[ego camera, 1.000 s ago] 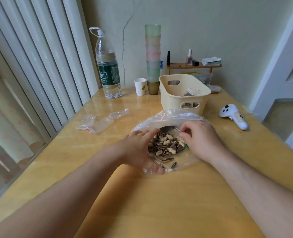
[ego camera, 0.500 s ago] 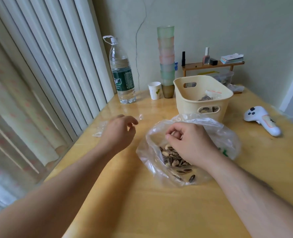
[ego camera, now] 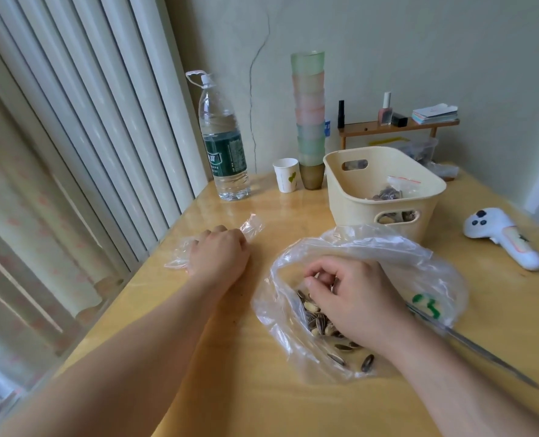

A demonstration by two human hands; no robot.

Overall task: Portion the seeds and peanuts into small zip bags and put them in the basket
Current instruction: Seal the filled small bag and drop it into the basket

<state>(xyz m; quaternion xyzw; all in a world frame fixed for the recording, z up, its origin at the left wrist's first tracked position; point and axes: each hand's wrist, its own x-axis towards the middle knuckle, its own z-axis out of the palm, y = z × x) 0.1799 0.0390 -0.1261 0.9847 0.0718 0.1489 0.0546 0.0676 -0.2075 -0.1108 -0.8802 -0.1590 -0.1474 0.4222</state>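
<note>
A large clear plastic bag [ego camera: 388,247] lies open on the wooden table [ego camera: 261,398], holding striped seeds and peanuts [ego camera: 317,323]. My right hand [ego camera: 353,301] is inside its mouth over the seeds, fingers curled. A metal spoon handle [ego camera: 482,345] sticks out from under that hand toward the lower right. My left hand [ego camera: 219,253] rests at the table's left side, fingers curled on an empty small zip bag [ego camera: 250,227]. The cream basket [ego camera: 350,197] stands behind the large bag, with filled small bags [ego camera: 388,193] in it.
At the back stand a water bottle [ego camera: 224,152], a paper cup [ego camera: 285,175] and a tall cup stack [ego camera: 308,115]. A low wooden shelf [ego camera: 397,124] sits by the wall. A white controller [ego camera: 508,238] lies right. The table's left edge meets vertical blinds.
My left hand left the large bag and moved left onto the small zip bags. My right hand went deeper into the large bag, and the spoon handle now shows.
</note>
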